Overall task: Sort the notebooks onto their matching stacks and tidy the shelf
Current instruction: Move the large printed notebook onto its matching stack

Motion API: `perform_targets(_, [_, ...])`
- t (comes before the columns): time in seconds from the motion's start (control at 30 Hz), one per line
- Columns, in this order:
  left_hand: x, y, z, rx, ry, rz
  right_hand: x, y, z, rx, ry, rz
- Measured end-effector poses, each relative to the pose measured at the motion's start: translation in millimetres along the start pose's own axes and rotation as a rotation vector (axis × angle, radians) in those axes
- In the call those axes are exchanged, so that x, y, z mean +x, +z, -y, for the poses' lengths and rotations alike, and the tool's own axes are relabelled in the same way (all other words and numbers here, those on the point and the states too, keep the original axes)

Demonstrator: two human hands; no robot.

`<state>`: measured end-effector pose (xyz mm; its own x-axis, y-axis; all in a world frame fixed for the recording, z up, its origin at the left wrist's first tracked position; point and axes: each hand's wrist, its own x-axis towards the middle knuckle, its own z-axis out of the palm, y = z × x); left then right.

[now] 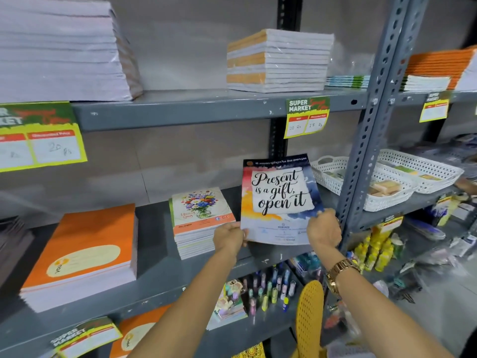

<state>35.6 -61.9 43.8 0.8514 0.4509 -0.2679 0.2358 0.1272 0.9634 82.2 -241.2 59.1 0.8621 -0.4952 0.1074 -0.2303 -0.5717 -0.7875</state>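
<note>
I hold a notebook (280,200) with the words "Present is a gift, open it" on its cover, upright above the middle shelf (160,275). My left hand (229,237) grips its lower left corner. My right hand (324,229) grips its lower right edge. Just left of it lies a stack of floral-cover notebooks (201,220). Further left on the same shelf sits a stack of orange notebooks (82,254). On the top shelf stand a tall wrapped white stack (59,47) and a smaller orange-spined stack (278,60).
A grey upright post (369,140) stands right of the held notebook. White baskets (387,182) sit on the shelf beyond it. Price tags (307,116) hang from the shelf edges. Small bottles and pens (268,288) fill the lower shelf. A yellow perforated object (309,319) stands below my right arm.
</note>
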Motion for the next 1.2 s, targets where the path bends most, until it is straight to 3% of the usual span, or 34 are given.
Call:
perform_targets(0.33, [-7.1,-117.3,-29.0,-0.058,0.125,-0.163,-88.5,34.4,71.6,0.111,-0.078,0.065])
perform_targets(0.57, [-16.6,-258.4,-41.0,-0.068,0.142,-0.288,-186.1,92.5,140.4,0.127,-0.162,0.248])
perform_targets(0.8, [-25.5,-399.3,-40.1,-0.103,0.137,-0.529,-296.3,148.3,203.0,0.159,-0.237,0.430])
perform_targets(0.97, [-41.1,-482.9,-32.0,-0.147,0.113,-0.696,-362.9,186.2,237.0,0.173,-0.289,0.579])
perform_targets(1.2, [-58.3,-572.3,-19.4,-0.003,0.083,-0.822,-432.5,233.7,269.0,0.212,-0.311,0.763])
